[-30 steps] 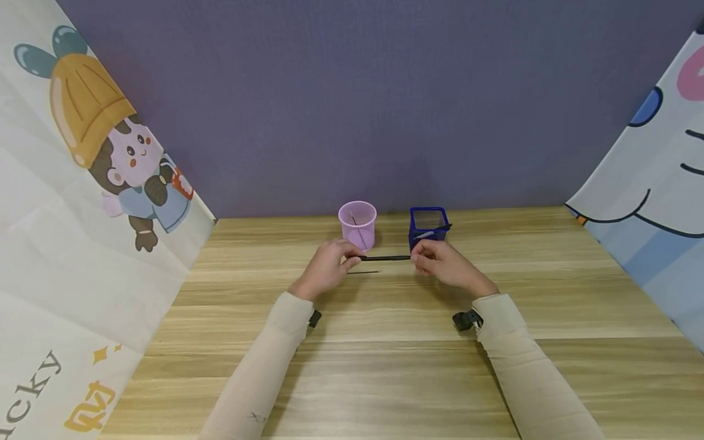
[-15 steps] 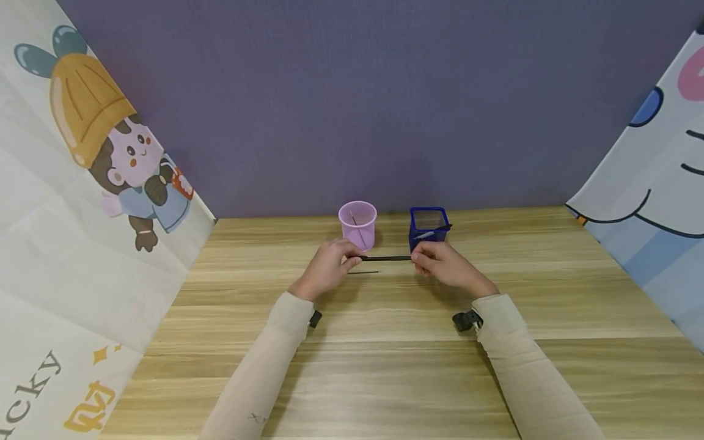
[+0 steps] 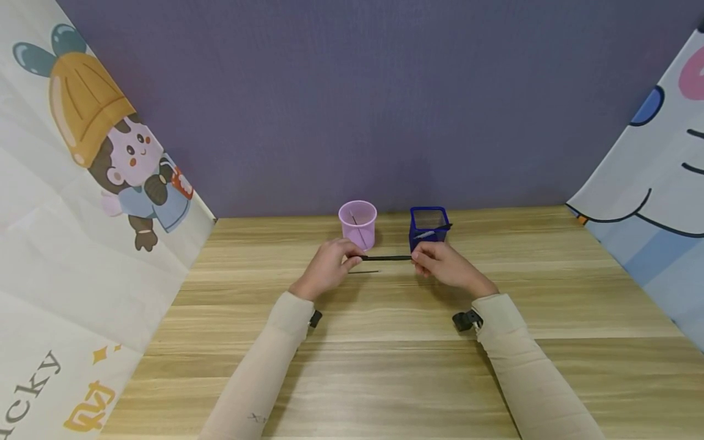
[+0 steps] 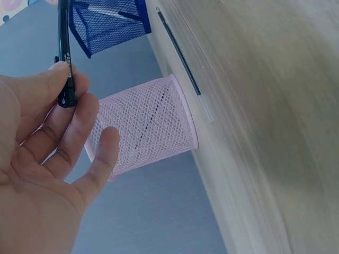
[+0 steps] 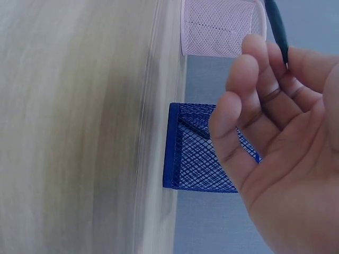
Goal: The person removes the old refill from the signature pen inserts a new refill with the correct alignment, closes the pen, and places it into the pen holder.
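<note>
My left hand (image 3: pixel 327 266) pinches one end of a black pen (image 3: pixel 387 258) between thumb and fingers; the left wrist view shows this end with a clip. The pen's other, tapering end is pinched by my right hand (image 3: pixel 448 266), its other fingers loosely bent. Held level, the pen spans both hands above the table. Below it on the wood lies a thin pen refill (image 4: pixel 183 58), dark with a clear end. Behind my left hand stands a pink mesh pen cup (image 4: pixel 143 127) containing a thin dark stick. A blue mesh pen holder (image 5: pixel 170 145) stands just beyond my right hand.
Another pen (image 3: pixel 434 233) leans in the blue holder, its dark end over the rim. A purple-grey wall panel (image 3: pixel 385 122) rises behind the wooden table (image 3: pixel 385 379). Printed cloths (image 3: pixel 55 244) hang at both sides.
</note>
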Available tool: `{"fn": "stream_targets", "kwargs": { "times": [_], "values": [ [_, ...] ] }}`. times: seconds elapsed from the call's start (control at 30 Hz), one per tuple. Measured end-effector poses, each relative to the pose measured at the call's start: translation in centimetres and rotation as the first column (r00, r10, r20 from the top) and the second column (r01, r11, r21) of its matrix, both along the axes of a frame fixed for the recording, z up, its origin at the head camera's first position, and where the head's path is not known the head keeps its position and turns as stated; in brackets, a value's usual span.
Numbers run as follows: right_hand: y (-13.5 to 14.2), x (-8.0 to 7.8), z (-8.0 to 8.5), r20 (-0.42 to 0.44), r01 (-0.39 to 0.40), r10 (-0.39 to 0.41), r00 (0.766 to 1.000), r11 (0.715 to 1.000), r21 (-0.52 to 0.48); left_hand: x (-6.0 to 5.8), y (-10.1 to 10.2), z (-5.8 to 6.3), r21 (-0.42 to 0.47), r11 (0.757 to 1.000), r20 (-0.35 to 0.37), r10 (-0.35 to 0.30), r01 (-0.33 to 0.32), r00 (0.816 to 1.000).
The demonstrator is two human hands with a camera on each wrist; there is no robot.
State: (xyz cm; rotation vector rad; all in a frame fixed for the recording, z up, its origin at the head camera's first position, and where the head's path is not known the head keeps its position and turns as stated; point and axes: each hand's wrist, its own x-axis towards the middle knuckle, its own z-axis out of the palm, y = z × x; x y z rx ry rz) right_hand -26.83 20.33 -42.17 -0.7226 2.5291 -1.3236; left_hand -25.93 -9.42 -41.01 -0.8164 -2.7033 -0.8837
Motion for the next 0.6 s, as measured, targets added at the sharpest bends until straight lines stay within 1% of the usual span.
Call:
{"fn": "stream_targets", "kwargs": {
  "times": [0.33,0.6],
  "values": [
    [-0.17,0.15,0.08,-0.006,-0.012,0.012,1.0,1.0,0.008,0.12,0.03,0.1,0.001,1.0,0.008,0.001,-0.001,1.0],
    [-0.23,0.07,0.08,-0.019,-0.025,0.025,1.0,1.0,0.016,0.13,0.07,0.14,0.0,1.0,0.002,-0.001,0.001,1.0]
  ]
}}
